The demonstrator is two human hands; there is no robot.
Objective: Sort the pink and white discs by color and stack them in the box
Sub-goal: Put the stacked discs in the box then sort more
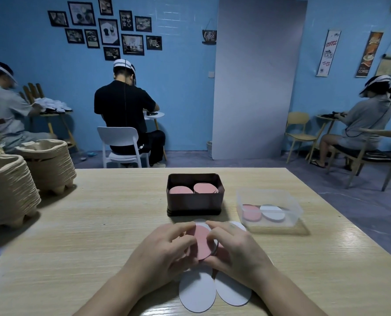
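Observation:
A small stack of pink discs [202, 241] is held just above the table between my left hand [167, 249] and my right hand [234, 247], fingers of both curled round its edges. Loose white discs [196, 293] lie on the table under and near my hands, another white disc [236, 224] peeks out beyond my right hand. The dark brown box [194, 205] stands just beyond, holding two piles of pink discs [204, 188]. To its right a clear plastic box [269, 222] holds a pink disc [250, 213] and a white disc [272, 213].
Two stacks of moulded paper trays [10, 188] stand at the table's left edge. The wooden table [98, 224] ends at the right near the clear box. Three other people sit at small tables further back in the room.

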